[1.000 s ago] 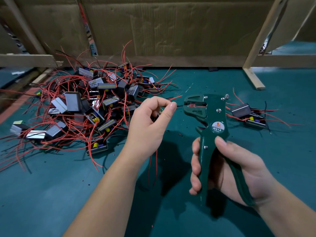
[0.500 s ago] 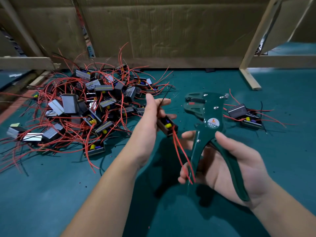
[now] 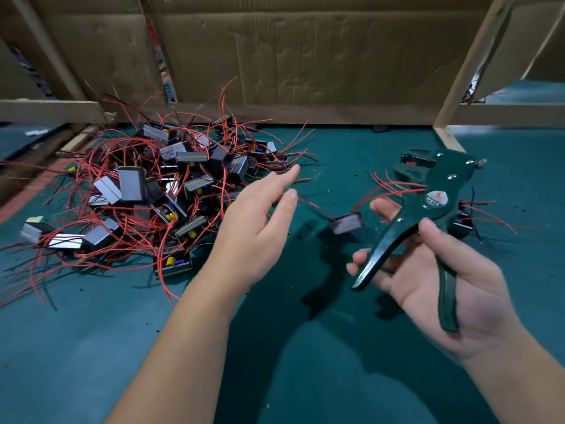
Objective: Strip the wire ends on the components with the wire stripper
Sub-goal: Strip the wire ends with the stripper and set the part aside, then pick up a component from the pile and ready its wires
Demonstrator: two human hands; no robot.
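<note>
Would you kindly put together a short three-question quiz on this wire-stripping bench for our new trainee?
1. True or false: the left hand grips a component.
2. Which hand holds the wire stripper? A) left hand B) right hand
3. Fill in: the big pile of components lies on the ___ side of the green mat.
Key: 1 false, its fingers are straight and hold nothing; 2 B; 3 left.
</note>
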